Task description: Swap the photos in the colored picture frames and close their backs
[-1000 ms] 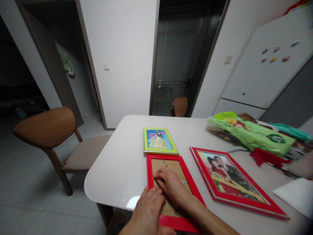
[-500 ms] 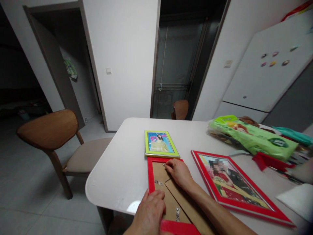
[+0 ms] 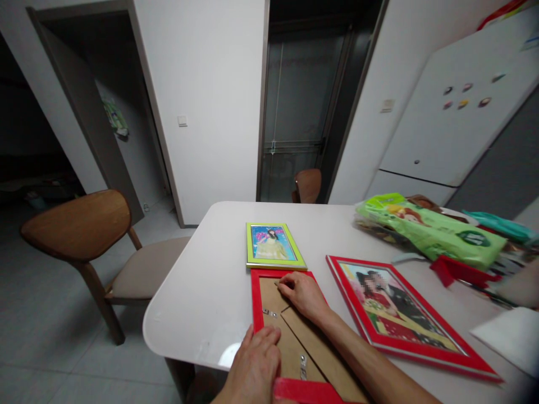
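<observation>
A red picture frame (image 3: 256, 306) lies face down on the table, its brown backing board (image 3: 269, 292) showing. My left hand (image 3: 256, 359) grips the frame's left side near the lower corner, fingers bent over the edge. At the far end of the backing, my right hand (image 3: 305, 294) pinches a small metal clip (image 3: 277, 284), mostly covered by the fingertips. Two more metal clips, one at the left edge (image 3: 269, 313) and one lower down (image 3: 303, 366), sit on the board. My right forearm hides part of the board's right side.
A yellow-green framed picture (image 3: 275, 245) touches the far end of the red frame. To the right lies another red framed picture (image 3: 404, 314), face up. Beyond it are a green wipes pack (image 3: 438, 230) and white paper (image 3: 509, 336). A wooden chair (image 3: 80, 224) stands left of the table (image 3: 189, 303).
My right fingertips have shifted slightly on the metal clip, which shows less now. The left hand keeps its place on the frame. The whole view has moved a little.
</observation>
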`<state>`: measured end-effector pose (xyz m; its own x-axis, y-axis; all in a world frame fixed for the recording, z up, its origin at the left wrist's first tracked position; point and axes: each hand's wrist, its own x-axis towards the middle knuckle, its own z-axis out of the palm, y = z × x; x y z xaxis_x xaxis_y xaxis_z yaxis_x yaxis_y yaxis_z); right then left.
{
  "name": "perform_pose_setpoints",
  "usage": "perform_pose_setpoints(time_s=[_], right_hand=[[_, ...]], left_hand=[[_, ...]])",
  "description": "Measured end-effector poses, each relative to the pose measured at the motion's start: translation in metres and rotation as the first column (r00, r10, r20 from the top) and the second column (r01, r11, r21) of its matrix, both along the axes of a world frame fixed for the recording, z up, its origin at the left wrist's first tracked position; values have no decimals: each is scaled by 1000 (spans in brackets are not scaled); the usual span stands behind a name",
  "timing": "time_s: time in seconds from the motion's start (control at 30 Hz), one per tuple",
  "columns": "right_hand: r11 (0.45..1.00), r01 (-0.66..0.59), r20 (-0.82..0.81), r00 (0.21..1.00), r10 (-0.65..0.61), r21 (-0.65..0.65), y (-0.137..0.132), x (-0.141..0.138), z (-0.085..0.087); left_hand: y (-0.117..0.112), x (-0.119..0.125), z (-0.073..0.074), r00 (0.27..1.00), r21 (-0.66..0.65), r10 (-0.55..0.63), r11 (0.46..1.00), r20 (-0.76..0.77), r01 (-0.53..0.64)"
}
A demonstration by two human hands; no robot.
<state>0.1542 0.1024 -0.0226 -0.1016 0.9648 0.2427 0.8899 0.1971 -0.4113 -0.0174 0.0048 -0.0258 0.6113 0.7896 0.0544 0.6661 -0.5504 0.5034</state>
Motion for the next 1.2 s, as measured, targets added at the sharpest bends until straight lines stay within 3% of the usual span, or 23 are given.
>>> perform_pose_setpoints(time_s=[0.27, 0.37, 0.57, 0.73, 0.77, 0.8, 0.87, 0.93, 0.97, 1.07, 1.13, 1.2], right_hand=[[986, 164, -10, 986, -164, -25, 15, -1, -6], [985, 171, -49, 984, -172, -13, 15, -3, -5], [997, 60, -199, 979, -51, 39, -9, 7, 8], [992, 126, -367, 924, -106, 32, -40, 50, 11], [984, 178, -475, 866, -156, 2, -48, 59, 11], [970, 238, -614, 759, -216, -47, -56, 66, 10], [940, 281, -867, 401, -296, -191, -74, 68, 9], [946, 142, -952, 50, -302, -293, -94, 54, 11], [954, 9, -953, -62, -298, -299, -102, 42, 13], [912, -303, -878, -306, -368, -277, -120, 2, 24], [907, -360, -842, -402, -361, -217, -123, -14, 31], [933, -314, -834, -456, -312, -177, -123, -15, 34]], left_hand=[[-4, 1, 1, 999, 0, 37, 999, -12, -37], [-4, -1, 5, 999, 12, 32, 999, -23, -32], [-6, 17, 6, 995, 81, -45, 995, -87, 52], [-9, 34, 3, 991, 56, -94, 994, -94, 99], [-9, 33, 5, 993, 68, -96, 993, -62, 101], [-9, 32, 8, 995, 89, -99, 991, -17, 100], [-9, 29, 16, 988, 138, -105, 986, 113, 89], [-10, 30, 27, 947, 163, -95, 986, 307, 46], [-12, 33, 31, 902, 152, -74, 988, 426, 9], [-20, 52, 38, 675, 6, 54, 996, 736, -87], [-25, 68, 39, 543, -90, 126, 992, 830, -93], [-28, 82, 42, 463, -129, 146, 989, 874, -68]])
